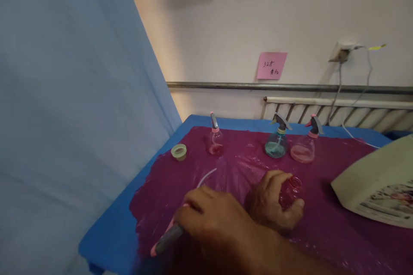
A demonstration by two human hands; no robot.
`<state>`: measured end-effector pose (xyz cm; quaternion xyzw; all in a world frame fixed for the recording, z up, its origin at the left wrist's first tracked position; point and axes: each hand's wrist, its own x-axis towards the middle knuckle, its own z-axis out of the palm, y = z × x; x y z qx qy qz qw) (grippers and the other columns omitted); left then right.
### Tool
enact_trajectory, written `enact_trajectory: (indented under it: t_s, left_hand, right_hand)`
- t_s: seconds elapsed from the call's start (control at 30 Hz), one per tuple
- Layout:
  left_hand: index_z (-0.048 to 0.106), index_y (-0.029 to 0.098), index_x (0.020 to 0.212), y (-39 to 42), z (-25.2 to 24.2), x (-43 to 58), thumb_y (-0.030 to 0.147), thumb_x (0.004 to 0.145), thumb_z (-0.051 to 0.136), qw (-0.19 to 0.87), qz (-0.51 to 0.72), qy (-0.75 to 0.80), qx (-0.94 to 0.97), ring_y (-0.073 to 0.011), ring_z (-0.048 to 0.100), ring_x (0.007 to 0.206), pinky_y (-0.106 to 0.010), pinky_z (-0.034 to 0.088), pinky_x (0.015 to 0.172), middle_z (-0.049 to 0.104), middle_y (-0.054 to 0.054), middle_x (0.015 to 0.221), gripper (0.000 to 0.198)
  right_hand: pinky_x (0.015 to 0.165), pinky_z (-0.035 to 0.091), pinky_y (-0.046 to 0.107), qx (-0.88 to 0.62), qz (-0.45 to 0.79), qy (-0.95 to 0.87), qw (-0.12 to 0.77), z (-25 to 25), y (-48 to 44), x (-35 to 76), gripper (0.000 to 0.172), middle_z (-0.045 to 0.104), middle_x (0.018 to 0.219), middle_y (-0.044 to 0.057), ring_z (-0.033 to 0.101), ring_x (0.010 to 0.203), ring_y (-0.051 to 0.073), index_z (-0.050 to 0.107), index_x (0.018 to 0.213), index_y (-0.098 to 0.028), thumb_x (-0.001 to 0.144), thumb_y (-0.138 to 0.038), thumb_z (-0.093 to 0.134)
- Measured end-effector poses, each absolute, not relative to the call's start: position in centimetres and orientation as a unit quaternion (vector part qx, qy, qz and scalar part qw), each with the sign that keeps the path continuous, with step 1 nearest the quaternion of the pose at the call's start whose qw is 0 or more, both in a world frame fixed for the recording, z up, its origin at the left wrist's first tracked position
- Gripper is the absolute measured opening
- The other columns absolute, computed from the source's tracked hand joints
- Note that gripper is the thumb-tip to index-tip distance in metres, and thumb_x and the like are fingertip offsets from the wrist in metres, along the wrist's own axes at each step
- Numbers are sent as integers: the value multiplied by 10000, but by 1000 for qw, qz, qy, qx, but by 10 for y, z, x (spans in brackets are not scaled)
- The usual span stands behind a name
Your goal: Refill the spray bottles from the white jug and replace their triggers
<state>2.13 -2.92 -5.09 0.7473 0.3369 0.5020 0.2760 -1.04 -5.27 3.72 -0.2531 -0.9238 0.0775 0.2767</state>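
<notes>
My left hand (272, 204) is closed round a small clear bottle (290, 189) that lies tilted on the purple plastic sheet (232, 167), its open neck pointing up and right. My right hand (209, 215) reaches across in front of it and grips a grey and pink spray head (167, 238). The trigger end sticks out to the lower left, and the thin white tube (206, 176) curves away beyond my fingers. Part of the bottle is hidden under my fingers.
At the back of the sheet stand three spray bottles: pinkish (215, 139), teal (277, 142), pink (305, 146). A pale green cap (178, 151) lies at the left. A blue cloth (112, 232) covers the table, a blue curtain (64, 116) hangs left, and a printed bag (377, 189) lies right.
</notes>
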Motion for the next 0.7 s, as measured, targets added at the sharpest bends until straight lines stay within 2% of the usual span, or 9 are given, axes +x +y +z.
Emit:
enact_trajectory:
  t_s: [0.03, 0.1, 0.17, 0.27, 0.33, 0.47, 0.6, 0.7]
  left_hand:
    - [694, 229, 1492, -28, -49, 17, 299, 851, 839, 289, 487, 334, 754, -337, 766, 1326, -520, 642, 1184, 767, -130, 1441, 661]
    - [660, 248, 1508, -27, -45, 12, 293, 882, 819, 305, 462, 339, 761, -337, 722, 1395, -543, 595, 1245, 725, -127, 1502, 648]
    - [634, 261, 1522, -26, -42, 10, 282, 888, 812, 312, 445, 340, 767, -344, 694, 1431, -563, 569, 1275, 700, -123, 1537, 659]
    - [596, 273, 1554, -25, -43, 11, 236, 874, 792, 319, 431, 344, 771, -346, 674, 1455, -577, 553, 1290, 688, -117, 1556, 709]
    - [574, 274, 1572, -23, -45, 13, 223, 862, 776, 320, 428, 345, 772, -343, 667, 1463, -574, 545, 1298, 685, -115, 1558, 740]
    - [555, 260, 1579, -19, -48, 13, 240, 879, 751, 312, 425, 340, 779, -339, 668, 1460, -580, 540, 1299, 682, -123, 1552, 728]
    - [547, 247, 1583, -16, -50, 12, 231, 899, 737, 297, 424, 339, 786, -339, 663, 1464, -586, 536, 1295, 676, -134, 1555, 711]
    - [548, 230, 1578, -15, -50, 13, 226, 900, 728, 286, 428, 342, 786, -347, 665, 1455, -598, 542, 1282, 675, -146, 1546, 702]
  right_hand:
    - [612, 563, 297, -237, 54, -937, 250, 35, -50, -20, 80, 772, 1041, 39, 734, 885, 221, 772, 1106, -245, 1052, -304, 766]
    - [579, 539, 325, -214, 21, -952, 216, 31, -46, -35, 136, 755, 1019, 49, 723, 846, 228, 742, 1065, -216, 1094, -346, 718]
    - [618, 565, 350, -203, 6, -955, 218, 26, -41, -45, 200, 748, 1025, 50, 727, 859, 232, 720, 1067, -209, 1148, -375, 642]
    - [702, 621, 382, -213, -9, -948, 237, 16, -31, -52, 391, 746, 1026, 51, 740, 910, 243, 701, 1086, -210, 1209, -531, 515]
    - [692, 639, 385, -230, -1, -946, 227, 8, -25, -55, 511, 749, 1032, 58, 751, 918, 251, 698, 1107, -207, 1204, -644, 450]
    - [625, 664, 393, -262, 40, -946, 186, -3, -17, -58, 633, 766, 1092, 84, 785, 926, 275, 704, 1189, -195, 1166, -753, 406]
    - [618, 696, 433, -282, 83, -946, 139, 2, -17, -55, 698, 780, 1130, 111, 812, 919, 295, 721, 1232, -163, 1167, -761, 368]
    - [596, 699, 434, -300, 103, -939, 130, 8, -18, -51, 622, 784, 1142, 116, 828, 921, 307, 726, 1237, -141, 1167, -707, 478]
